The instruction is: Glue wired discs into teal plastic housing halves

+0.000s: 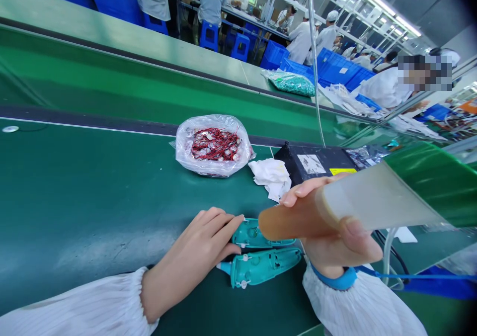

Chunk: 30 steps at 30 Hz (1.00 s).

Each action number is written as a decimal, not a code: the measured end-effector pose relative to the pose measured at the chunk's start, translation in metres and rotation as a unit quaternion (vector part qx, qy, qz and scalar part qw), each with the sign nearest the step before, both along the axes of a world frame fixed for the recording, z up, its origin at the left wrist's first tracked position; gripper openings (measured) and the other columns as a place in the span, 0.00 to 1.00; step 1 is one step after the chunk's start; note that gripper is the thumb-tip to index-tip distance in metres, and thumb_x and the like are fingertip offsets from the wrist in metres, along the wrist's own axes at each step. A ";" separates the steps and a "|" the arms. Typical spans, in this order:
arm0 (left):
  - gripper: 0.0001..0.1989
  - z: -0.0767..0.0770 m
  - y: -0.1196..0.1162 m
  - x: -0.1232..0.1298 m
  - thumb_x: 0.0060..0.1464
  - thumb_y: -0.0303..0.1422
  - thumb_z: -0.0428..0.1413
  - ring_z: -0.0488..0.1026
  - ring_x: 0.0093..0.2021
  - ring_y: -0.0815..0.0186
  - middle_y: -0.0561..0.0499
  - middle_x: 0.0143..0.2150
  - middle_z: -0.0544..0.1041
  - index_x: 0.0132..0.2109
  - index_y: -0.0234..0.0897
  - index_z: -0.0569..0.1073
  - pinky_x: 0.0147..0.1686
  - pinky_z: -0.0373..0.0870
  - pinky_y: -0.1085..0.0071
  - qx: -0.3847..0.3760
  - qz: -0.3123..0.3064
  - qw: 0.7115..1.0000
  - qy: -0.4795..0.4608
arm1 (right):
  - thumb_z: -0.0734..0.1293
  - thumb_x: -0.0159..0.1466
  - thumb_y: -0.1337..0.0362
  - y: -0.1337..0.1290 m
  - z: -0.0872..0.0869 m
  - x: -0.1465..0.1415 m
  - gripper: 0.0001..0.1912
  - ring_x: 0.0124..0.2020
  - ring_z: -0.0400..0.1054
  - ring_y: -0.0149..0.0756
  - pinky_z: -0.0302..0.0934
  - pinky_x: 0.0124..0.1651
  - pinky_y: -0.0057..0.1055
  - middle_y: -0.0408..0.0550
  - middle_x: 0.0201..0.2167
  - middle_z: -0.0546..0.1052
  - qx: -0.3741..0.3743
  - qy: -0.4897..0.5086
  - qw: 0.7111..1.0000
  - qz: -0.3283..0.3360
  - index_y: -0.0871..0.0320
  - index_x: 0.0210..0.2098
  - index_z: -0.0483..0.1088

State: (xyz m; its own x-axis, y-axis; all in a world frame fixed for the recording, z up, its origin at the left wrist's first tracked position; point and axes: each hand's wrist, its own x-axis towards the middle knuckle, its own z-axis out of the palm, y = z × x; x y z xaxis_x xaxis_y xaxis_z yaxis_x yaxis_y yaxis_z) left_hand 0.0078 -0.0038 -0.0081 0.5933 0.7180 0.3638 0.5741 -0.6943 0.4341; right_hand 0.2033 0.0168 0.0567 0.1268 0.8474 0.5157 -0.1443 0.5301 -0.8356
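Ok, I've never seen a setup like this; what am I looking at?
No machine here: a person wears a camera on the head, and this single picture looks forward and down at two bare hands. On the green work surface lie two teal shells, a plastic bag of red wires and crumpled white material. The left hand has fingertips at the upper shell. The right hand grips a brown-ended, tapered object; I cannot tell what it is.

1 head view, facing forward and down

White tissue [271, 174] by black box [328, 157] (labelled); blue stools [209, 34] beyond.
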 end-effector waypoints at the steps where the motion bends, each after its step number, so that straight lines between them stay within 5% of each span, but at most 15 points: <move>1: 0.18 0.000 0.000 0.000 0.67 0.39 0.41 0.71 0.42 0.59 0.44 0.43 0.76 0.55 0.34 0.66 0.37 0.69 0.63 -0.002 0.001 1.000 -0.001 | 0.68 0.54 0.56 0.000 0.000 0.000 0.14 0.24 0.70 0.41 0.65 0.26 0.40 0.46 0.27 0.73 0.000 -0.004 1.000 -0.002 0.53 0.39 0.71; 10: 0.21 0.002 0.000 0.002 0.67 0.41 0.38 0.71 0.41 0.58 0.43 0.42 0.76 0.54 0.32 0.67 0.36 0.70 0.62 0.006 0.001 1.000 0.003 | 0.68 0.53 0.57 0.001 0.000 -0.006 0.08 0.22 0.68 0.42 0.61 0.23 0.39 0.45 0.25 0.74 0.002 0.010 0.999 -0.032 0.52 0.31 0.72; 19: 0.18 0.000 0.001 0.002 0.67 0.38 0.42 0.71 0.41 0.59 0.44 0.42 0.76 0.54 0.34 0.67 0.37 0.69 0.63 0.001 0.003 1.000 0.000 | 0.68 0.54 0.56 -0.003 0.004 0.000 0.16 0.25 0.69 0.42 0.65 0.26 0.42 0.46 0.27 0.73 -0.002 -0.020 1.000 0.024 0.51 0.41 0.71; 30: 0.19 0.001 0.000 0.000 0.67 0.40 0.40 0.71 0.42 0.57 0.43 0.43 0.75 0.55 0.32 0.65 0.35 0.70 0.62 0.015 -0.003 1.000 0.005 | 0.64 0.54 0.55 0.012 0.006 0.000 0.07 0.18 0.67 0.43 0.59 0.15 0.39 0.45 0.22 0.73 -0.005 -0.040 0.998 0.041 0.49 0.29 0.70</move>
State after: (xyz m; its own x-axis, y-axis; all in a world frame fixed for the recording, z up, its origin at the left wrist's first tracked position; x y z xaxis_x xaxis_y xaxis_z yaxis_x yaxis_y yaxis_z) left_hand 0.0079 -0.0036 -0.0073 0.6013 0.7029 0.3799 0.5736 -0.7107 0.4072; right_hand 0.2032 0.0287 0.0627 0.0148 0.8582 0.5131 -0.1195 0.5110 -0.8512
